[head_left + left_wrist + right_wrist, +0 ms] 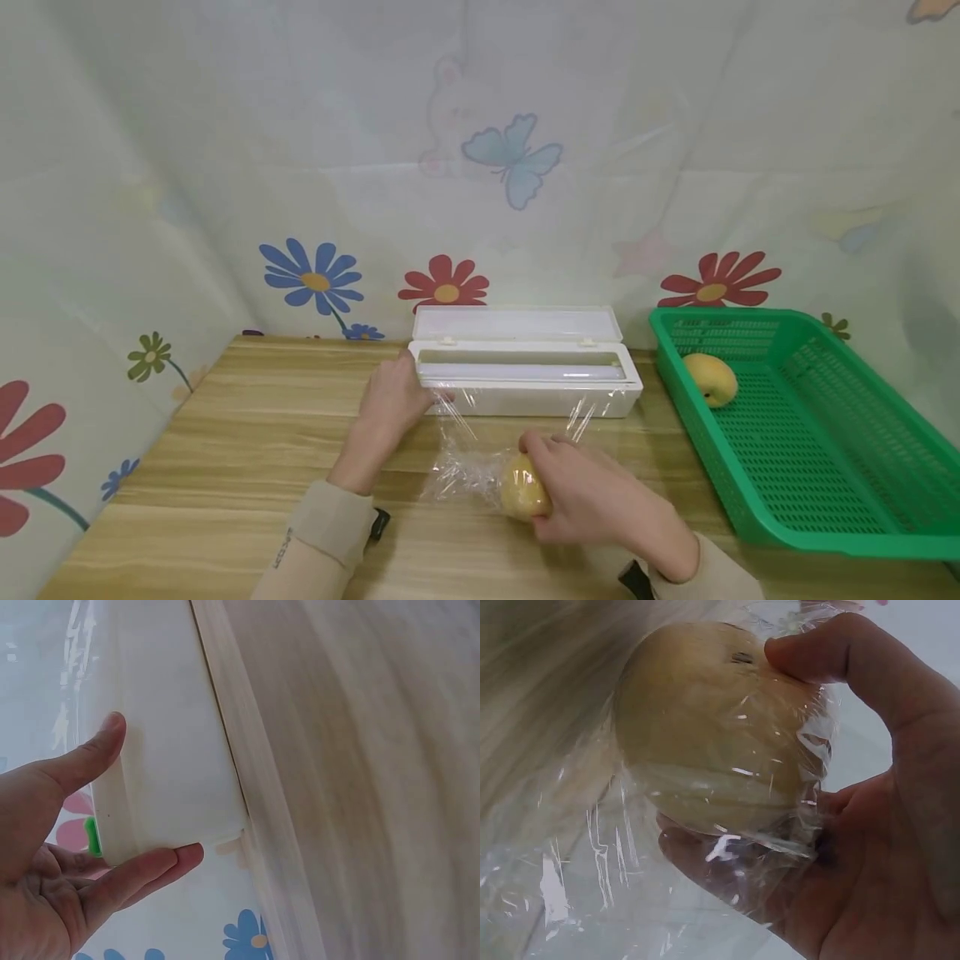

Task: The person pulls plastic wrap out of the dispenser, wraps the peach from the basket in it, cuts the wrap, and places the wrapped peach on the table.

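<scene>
A round yellow fruit [522, 492], partly swathed in a sheet of clear cling film [465, 467], sits low on the pale wood-grain tabletop [225, 450] just in front of a long white plastic cling-film dispenser box [525, 375]. The right hand [581, 492] is wrapped over the fruit, fingers and thumb curled round it through the film; the right wrist view shows the thumb pressed on the fruit's top near its dark stem dimple and the fingers cupped beneath, with the film creased and glinting between skin and fruit. The film stretches from the fruit up to the front edge of the box, drawn taut in shiny streaks.

The left hand [393, 400] rests against the left end of the box, thumb and fingers spread apart and fairly straight, bracing the box's corner rather than curling round it, as the left wrist view shows. The box's hinged lid stands raised at the back, the roll visible in its trough.

To the right, well apart from the hands, a green perforated plastic basket [825, 467] holds a second yellow fruit [710, 379] near its far left corner. A pale curtain printed with flowers and a blue butterfly [512, 158] hangs behind the tabletop.
</scene>
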The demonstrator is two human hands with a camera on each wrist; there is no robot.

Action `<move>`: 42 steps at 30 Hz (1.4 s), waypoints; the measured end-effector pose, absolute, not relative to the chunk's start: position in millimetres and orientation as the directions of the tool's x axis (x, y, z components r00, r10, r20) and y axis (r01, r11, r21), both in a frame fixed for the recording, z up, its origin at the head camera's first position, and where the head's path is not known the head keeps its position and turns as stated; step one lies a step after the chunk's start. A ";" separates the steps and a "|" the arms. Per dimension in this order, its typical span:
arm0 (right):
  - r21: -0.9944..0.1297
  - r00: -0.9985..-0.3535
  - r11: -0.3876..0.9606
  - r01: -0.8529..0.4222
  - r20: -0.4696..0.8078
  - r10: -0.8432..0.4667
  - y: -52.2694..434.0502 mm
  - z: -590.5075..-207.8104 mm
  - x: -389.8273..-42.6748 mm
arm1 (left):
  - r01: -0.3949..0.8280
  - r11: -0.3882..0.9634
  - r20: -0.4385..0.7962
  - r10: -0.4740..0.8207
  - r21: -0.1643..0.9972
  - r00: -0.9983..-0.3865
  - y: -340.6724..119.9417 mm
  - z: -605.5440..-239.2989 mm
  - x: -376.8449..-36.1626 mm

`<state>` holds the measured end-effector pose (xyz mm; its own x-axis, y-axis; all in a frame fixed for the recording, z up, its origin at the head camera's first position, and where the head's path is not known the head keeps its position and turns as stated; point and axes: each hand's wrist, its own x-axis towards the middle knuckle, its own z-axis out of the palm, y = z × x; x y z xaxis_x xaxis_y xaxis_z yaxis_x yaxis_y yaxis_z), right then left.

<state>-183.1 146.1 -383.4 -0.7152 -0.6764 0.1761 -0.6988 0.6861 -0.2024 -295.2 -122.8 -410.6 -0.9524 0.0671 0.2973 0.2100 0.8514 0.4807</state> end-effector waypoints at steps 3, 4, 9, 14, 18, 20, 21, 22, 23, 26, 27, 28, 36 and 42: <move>-0.283 -0.726 0.678 -0.678 0.117 -0.677 145.8 -388.3 -194.2 | 0.213 0.847 0.298 0.068 0.486 -0.952 -124.1 -411.8 -295.5; -0.312 -0.727 0.673 -0.670 0.095 -0.680 145.8 -389.3 -197.8 | 0.213 0.847 0.298 0.068 0.487 -0.952 -124.2 -411.9 -295.5; -0.386 -0.740 0.669 -0.635 0.055 -0.671 145.3 -388.8 -211.9 | 0.217 0.846 0.301 0.071 0.487 -0.951 -123.9 -411.4 -295.4; -0.357 -0.760 0.693 -0.626 0.080 -0.645 145.9 -385.6 -221.5 | 0.197 0.833 0.268 0.060 0.518 -0.962 -123.5 -410.2 -295.2; -0.331 -0.766 0.701 -0.631 0.126 -0.630 147.7 -387.6 -227.4 | 0.166 0.818 0.216 0.053 0.551 -0.975 -126.2 -410.2 -295.8; -0.351 -0.772 0.697 -0.625 0.148 -0.618 149.1 -388.9 -231.0 | 0.158 0.797 0.186 0.059 0.582 -0.981 -129.2 -408.4 -294.5; -0.365 -0.775 0.693 -0.622 0.157 -0.613 149.8 -389.4 -232.8 | 0.156 0.785 0.172 0.064 0.599 -0.983 -130.9 -407.7 -293.7; -0.378 -0.777 0.689 -0.619 0.163 -0.609 150.5 -389.6 -234.4 | 0.150 0.772 0.155 0.067 0.618 -0.986 -132.6 -406.8 -292.7; -0.386 -0.777 0.685 -0.618 0.166 -0.608 151.2 -389.6 -235.6 | 0.144 0.761 0.140 0.071 0.633 -0.988 -134.3 -405.3 -291.6; -0.368 -0.771 0.684 -0.630 0.186 -0.610 152.4 -388.3 -237.2 | 0.142 0.738 0.113 0.090 0.660 -0.990 -139.3 -402.2 -289.9; -0.345 -0.769 0.691 -0.635 0.200 -0.607 152.3 -387.6 -237.1 | 0.147 0.739 0.108 0.100 0.658 -0.989 -140.9 -401.9 -290.1; -0.321 -0.766 0.697 -0.641 0.215 -0.606 152.4 -387.2 -236.9 | 0.155 0.742 0.106 0.113 0.652 -0.988 -142.6 -401.3 -290.9; -0.208 -0.790 0.766 -0.608 0.251 -0.559 149.8 -390.5 -240.9 | 0.206 0.736 0.061 0.218 0.645 -0.974 -155.2 -394.7 -295.5; -0.209 -0.774 0.754 -0.622 0.309 -0.553 153.1 -392.0 -241.2 | 0.207 0.686 0.038 0.253 0.698 -0.967 -160.4 -389.9 -294.7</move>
